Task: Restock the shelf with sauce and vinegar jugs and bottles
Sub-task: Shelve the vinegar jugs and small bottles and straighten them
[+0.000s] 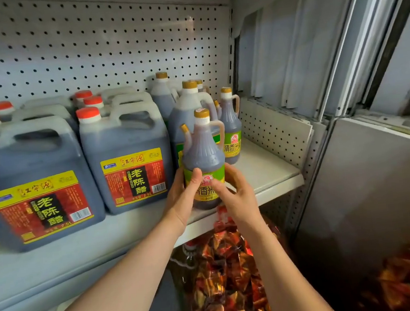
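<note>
A small dark vinegar bottle [203, 153] with a gold cap, a spout and a green label stands upright near the front edge of the white shelf [265, 171]. My left hand [183, 199] wraps its left side with the thumb on the label. My right hand [237, 195] grips its right side. Behind it stand a matching small bottle [231, 126] and larger gold-capped jugs [187, 108]. To the left sit big square jugs of dark vinegar with red caps and red-yellow labels [126, 154], in rows.
A white pegboard [97, 44] backs the shelf. Bare shelf surface lies to the right of the held bottle, up to the pegboard side panel [273, 131]. Below the shelf hang red and orange snack packets [228, 268]. A grey metal frame [342, 61] rises at the right.
</note>
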`<state>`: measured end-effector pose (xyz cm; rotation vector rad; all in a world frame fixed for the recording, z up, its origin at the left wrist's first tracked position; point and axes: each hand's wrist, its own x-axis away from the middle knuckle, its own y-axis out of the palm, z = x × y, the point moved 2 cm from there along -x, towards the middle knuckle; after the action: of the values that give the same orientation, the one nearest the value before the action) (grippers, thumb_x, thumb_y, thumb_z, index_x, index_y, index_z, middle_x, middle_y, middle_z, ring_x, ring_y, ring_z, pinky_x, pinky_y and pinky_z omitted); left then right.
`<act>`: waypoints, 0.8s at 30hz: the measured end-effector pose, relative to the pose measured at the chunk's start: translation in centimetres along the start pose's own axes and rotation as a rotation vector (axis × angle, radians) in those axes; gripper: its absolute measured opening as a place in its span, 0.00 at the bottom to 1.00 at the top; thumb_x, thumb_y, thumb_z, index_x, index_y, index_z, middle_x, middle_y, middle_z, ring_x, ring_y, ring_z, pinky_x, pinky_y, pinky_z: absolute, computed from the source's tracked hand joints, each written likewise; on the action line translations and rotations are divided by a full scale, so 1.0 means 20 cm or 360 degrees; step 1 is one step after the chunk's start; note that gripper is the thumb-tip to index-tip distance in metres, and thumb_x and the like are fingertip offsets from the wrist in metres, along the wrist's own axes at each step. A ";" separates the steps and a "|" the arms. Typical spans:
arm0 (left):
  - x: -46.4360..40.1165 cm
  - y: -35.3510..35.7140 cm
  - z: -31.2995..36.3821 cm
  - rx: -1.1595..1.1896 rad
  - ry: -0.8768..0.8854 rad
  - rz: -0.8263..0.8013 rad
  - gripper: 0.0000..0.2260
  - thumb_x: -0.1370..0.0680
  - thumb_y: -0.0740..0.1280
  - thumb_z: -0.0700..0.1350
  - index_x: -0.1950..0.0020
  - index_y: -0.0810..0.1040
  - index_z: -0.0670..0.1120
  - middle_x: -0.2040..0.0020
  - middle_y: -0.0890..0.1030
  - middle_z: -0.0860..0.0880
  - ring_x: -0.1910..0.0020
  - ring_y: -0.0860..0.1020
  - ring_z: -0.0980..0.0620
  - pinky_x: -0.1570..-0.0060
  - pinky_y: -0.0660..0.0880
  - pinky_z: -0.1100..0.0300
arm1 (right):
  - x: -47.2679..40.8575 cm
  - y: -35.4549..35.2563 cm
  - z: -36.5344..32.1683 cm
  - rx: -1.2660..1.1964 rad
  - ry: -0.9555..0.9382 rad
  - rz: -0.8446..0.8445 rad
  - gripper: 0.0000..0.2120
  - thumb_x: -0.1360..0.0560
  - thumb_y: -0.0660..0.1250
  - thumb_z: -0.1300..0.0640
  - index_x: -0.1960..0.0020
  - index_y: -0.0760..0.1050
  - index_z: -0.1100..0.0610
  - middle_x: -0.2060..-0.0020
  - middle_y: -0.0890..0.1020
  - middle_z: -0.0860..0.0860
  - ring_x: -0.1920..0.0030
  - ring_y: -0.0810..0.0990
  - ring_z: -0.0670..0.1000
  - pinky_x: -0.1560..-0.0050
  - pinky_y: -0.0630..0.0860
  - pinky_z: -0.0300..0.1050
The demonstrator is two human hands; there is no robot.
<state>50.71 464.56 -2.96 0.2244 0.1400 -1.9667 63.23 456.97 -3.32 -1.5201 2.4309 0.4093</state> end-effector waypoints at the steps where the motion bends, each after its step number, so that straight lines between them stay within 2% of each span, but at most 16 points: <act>1: 0.00 0.00 0.00 0.0003 -0.0011 0.0000 0.30 0.32 0.65 0.75 0.34 0.74 0.63 0.42 0.82 0.60 0.44 0.81 0.60 0.45 0.76 0.59 | 0.01 0.01 -0.01 0.0024 -0.0014 -0.0012 0.27 0.26 0.76 0.52 0.30 0.73 0.54 0.38 0.82 0.49 0.37 0.80 0.47 0.41 0.79 0.44; 4: 0.00 -0.01 0.01 -0.0028 -0.0032 0.0022 0.32 0.33 0.61 0.78 0.35 0.74 0.64 0.44 0.83 0.60 0.44 0.81 0.58 0.46 0.77 0.58 | 0.00 0.03 -0.04 0.0128 0.0004 -0.0005 0.34 0.32 0.80 0.58 0.29 0.71 0.56 0.40 0.82 0.52 0.40 0.81 0.49 0.42 0.80 0.48; 6: 0.01 -0.01 0.01 -0.0094 -0.0042 0.0000 0.34 0.34 0.57 0.80 0.33 0.72 0.65 0.40 0.81 0.59 0.40 0.79 0.55 0.41 0.76 0.54 | 0.01 0.03 -0.04 0.0215 0.0004 0.0028 0.37 0.34 0.82 0.59 0.29 0.70 0.56 0.41 0.82 0.51 0.42 0.82 0.46 0.44 0.81 0.46; 8: 0.02 0.00 0.00 -0.0216 -0.0061 -0.0050 0.37 0.34 0.54 0.81 0.30 0.69 0.67 0.34 0.77 0.56 0.35 0.75 0.52 0.36 0.71 0.52 | 0.01 0.00 -0.04 0.0275 -0.0011 0.0047 0.35 0.32 0.81 0.59 0.29 0.71 0.55 0.41 0.82 0.51 0.42 0.81 0.46 0.43 0.81 0.48; 11: 0.01 0.02 0.00 -0.0454 -0.0056 -0.0152 0.33 0.29 0.51 0.74 0.27 0.68 0.64 0.27 0.71 0.55 0.28 0.68 0.49 0.34 0.63 0.59 | -0.01 -0.09 -0.04 0.0366 -0.0034 0.0078 0.33 0.30 0.80 0.58 0.29 0.71 0.55 0.40 0.82 0.51 0.40 0.81 0.49 0.40 0.80 0.54; 13: 0.00 0.03 0.01 -0.0470 -0.0025 -0.0196 0.30 0.27 0.51 0.71 0.29 0.70 0.63 0.28 0.71 0.58 0.27 0.66 0.53 0.35 0.60 0.65 | -0.05 -0.18 -0.03 0.0424 -0.0032 0.0140 0.32 0.30 0.79 0.58 0.30 0.72 0.55 0.42 0.83 0.50 0.43 0.82 0.49 0.42 0.80 0.53; 14: -0.01 0.03 0.00 -0.0421 -0.0050 -0.0199 0.34 0.28 0.52 0.73 0.27 0.69 0.60 0.27 0.70 0.58 0.26 0.65 0.54 0.32 0.59 0.65 | -0.08 -0.22 -0.03 0.0443 -0.0017 0.0180 0.32 0.30 0.79 0.58 0.29 0.71 0.55 0.43 0.83 0.50 0.43 0.82 0.48 0.42 0.81 0.51; 16: -0.02 0.02 -0.01 -0.0331 -0.0143 -0.0191 0.41 0.32 0.53 0.76 0.24 0.68 0.57 0.25 0.69 0.56 0.25 0.65 0.55 0.24 0.57 0.55 | -0.14 -0.32 -0.02 0.0479 0.0028 0.0262 0.34 0.30 0.79 0.58 0.28 0.69 0.56 0.42 0.82 0.50 0.43 0.81 0.48 0.42 0.80 0.48; 18: -0.03 0.02 -0.03 -0.0328 -0.0182 -0.0193 0.42 0.32 0.52 0.78 0.24 0.67 0.59 0.25 0.70 0.55 0.25 0.65 0.53 0.23 0.58 0.48 | -0.21 -0.39 0.00 0.0537 0.0057 0.0329 0.35 0.30 0.79 0.58 0.28 0.67 0.57 0.42 0.81 0.51 0.44 0.81 0.47 0.45 0.79 0.43; 21: -0.04 0.02 -0.04 -0.0377 -0.0215 -0.0210 0.40 0.32 0.52 0.79 0.24 0.67 0.60 0.25 0.70 0.57 0.25 0.65 0.52 0.23 0.58 0.46 | -0.32 -0.45 0.03 0.0609 0.0094 0.0322 0.34 0.30 0.79 0.57 0.30 0.66 0.58 0.45 0.81 0.48 0.50 0.80 0.38 0.50 0.78 0.36; 22: -0.04 0.03 -0.04 -0.0374 -0.0221 -0.0211 0.40 0.32 0.52 0.79 0.24 0.67 0.61 0.25 0.69 0.57 0.25 0.65 0.52 0.23 0.57 0.45 | -0.35 -0.46 0.04 0.0628 0.0115 0.0302 0.34 0.29 0.79 0.56 0.30 0.66 0.58 0.46 0.80 0.47 0.49 0.80 0.38 0.49 0.78 0.37; 24: -0.03 0.03 -0.04 -0.0343 -0.0229 -0.0209 0.41 0.32 0.52 0.79 0.24 0.67 0.61 0.25 0.69 0.57 0.25 0.65 0.52 0.23 0.57 0.45 | -0.41 -0.47 0.07 0.0644 0.0146 0.0265 0.33 0.29 0.79 0.55 0.30 0.66 0.58 0.46 0.80 0.48 0.46 0.80 0.45 0.44 0.79 0.45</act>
<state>51.53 465.15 -3.65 -0.0690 0.2770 -2.0720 75.33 460.31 -2.79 -1.1936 2.5201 -0.1244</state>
